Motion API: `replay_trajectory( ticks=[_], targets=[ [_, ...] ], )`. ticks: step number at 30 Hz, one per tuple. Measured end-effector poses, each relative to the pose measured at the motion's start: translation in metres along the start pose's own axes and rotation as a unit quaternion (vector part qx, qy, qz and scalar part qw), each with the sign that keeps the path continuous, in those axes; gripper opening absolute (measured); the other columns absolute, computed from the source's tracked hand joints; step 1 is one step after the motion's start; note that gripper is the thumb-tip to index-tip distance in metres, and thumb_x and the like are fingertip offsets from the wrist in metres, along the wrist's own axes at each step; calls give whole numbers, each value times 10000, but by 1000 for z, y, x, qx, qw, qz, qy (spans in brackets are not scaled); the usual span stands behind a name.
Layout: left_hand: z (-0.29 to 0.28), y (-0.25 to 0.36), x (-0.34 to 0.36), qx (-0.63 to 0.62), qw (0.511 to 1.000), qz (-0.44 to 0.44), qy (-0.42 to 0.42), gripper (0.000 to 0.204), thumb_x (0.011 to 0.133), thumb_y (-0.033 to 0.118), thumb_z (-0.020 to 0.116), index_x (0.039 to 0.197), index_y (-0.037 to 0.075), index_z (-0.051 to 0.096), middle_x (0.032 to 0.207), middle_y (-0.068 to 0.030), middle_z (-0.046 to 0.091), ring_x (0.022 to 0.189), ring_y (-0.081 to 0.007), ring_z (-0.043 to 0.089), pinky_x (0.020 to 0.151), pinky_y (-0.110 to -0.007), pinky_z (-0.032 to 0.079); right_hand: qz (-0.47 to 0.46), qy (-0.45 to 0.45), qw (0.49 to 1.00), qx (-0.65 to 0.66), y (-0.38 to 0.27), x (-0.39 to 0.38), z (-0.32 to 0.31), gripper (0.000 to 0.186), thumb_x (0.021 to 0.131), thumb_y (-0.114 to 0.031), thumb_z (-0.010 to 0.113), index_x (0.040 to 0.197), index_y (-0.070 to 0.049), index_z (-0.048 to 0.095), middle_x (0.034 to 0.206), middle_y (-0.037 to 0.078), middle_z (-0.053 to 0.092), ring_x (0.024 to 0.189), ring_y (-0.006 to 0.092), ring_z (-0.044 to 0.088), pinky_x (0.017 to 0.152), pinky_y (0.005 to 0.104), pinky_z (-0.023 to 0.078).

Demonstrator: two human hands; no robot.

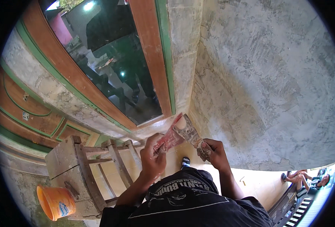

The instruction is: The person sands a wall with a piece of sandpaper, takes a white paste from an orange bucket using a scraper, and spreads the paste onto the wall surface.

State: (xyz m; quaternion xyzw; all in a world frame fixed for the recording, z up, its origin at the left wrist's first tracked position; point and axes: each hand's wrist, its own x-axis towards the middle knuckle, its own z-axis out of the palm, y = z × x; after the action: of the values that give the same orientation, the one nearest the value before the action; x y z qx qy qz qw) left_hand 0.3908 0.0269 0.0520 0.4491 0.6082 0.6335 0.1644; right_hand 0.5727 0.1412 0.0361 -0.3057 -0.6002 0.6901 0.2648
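Note:
In front of my chest the two hands are close together, each closed around a tool. My left hand (153, 156) grips a flat red scraper (170, 138) coated with pale smears. My right hand (215, 152) holds a putty knife (189, 133) by its dirty handle, the wide blade crusted with grey filler. Blade and scraper overlap at their upper ends, and a pale dab of filler (181, 123) sits where they meet. Whether the two edges press together is too small to tell.
A patchy grey plastered wall (265, 75) rises to the right. Ahead is a window with a brown and green frame (150, 45). On the left a wooden trestle (78, 172) stands beside an orange bucket (54, 202). Another person (307, 183) sits far right near a slatted bench (301, 212).

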Motion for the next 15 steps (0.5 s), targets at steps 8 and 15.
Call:
replay_trajectory(
  ticks=[8, 15],
  targets=[
    [17, -13, 42, -246, 937, -247, -22, 321, 785, -106, 551, 1066, 10, 448, 940, -102, 597, 821, -135, 613, 728, -276, 541, -234, 106, 960, -110, 13, 36, -12, 282, 773, 11, 659, 1054, -7, 632, 989, 141, 616, 915, 201, 592, 767, 279, 467],
    [11, -23, 78, -407, 857, -310, -58, 371, 767, -97, 572, 1090, 23, 434, 947, -109, 598, 798, -197, 648, 663, -348, 594, -318, 228, 833, -392, 33, 56, -34, 415, 643, 62, 707, 1036, -62, 663, 930, 106, 603, 880, 253, 567, 762, 340, 434]
  ],
)
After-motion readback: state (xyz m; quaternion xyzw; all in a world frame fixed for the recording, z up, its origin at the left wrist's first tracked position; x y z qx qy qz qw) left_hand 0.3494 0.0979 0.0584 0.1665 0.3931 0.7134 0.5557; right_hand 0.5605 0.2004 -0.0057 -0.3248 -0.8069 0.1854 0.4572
